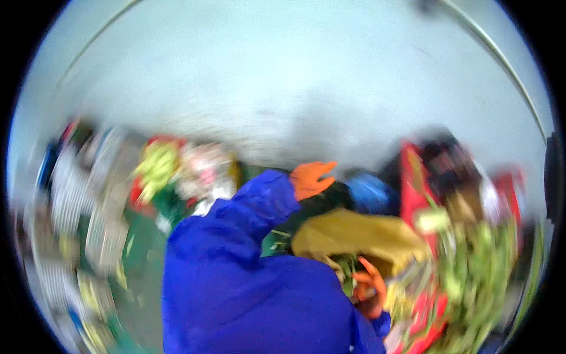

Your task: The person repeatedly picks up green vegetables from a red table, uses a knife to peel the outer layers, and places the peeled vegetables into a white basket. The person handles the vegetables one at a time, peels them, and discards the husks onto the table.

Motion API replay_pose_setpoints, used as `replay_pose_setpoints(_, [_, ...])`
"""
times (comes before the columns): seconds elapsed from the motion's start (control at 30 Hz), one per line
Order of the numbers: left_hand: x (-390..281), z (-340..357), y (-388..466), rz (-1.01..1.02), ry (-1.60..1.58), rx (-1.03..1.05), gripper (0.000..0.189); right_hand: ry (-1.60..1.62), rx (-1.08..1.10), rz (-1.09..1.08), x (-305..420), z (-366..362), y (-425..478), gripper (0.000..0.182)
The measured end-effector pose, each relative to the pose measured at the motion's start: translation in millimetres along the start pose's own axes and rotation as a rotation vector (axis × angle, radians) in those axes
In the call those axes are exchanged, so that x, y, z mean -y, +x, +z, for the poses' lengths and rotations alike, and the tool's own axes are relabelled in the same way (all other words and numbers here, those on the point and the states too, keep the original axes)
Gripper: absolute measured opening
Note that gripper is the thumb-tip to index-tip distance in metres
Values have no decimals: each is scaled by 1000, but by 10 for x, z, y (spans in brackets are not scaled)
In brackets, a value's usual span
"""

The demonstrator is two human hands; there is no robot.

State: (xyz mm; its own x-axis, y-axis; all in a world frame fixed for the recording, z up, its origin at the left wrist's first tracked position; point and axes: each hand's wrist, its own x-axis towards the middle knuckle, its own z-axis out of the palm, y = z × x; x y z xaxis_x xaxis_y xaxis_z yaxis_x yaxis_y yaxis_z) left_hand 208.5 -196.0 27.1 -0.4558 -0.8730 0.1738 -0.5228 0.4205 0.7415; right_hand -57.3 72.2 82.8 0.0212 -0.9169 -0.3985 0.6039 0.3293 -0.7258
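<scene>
Both my hands wear orange gloves below blue sleeves. My left hand (313, 180) is stretched forward at the middle of the view, thumb and fingers apart, with nothing in it. It is left of a blue bundle (368, 191) and above a brown-yellow sack (353, 232). My right hand (370, 287) is low, by the mouth of the sack, next to green stalks or leaves (347, 270). Blur hides whether its fingers hold any of them.
Long green stalks (475, 270) lie heaped at the right, near red bags (413, 181). Yellow-green produce (157, 168) and a pale, pinkish bag (208, 170) stand against the pale wall (265, 66). Ribbed grey-white objects (70, 194) line the left side of the green floor (143, 256).
</scene>
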Motion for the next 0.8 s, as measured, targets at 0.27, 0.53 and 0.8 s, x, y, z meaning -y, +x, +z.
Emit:
replay_pose_setpoints(0.27, [-2067, 1947, 870, 418, -482, 511, 45, 326, -468, -448, -147, -398, -1191, 49])
replay_pose_setpoints(0.53, [-3367, 3872, 1263, 747, -128, 542, 44, 502, -1202, -712, -1126, -522, -2424, 57])
replay_pose_setpoints(0.8, [-3070, 4915, 1663, 499, 242, 745, 64, 612, -1322, -646, -1495, -717, -2686, 59])
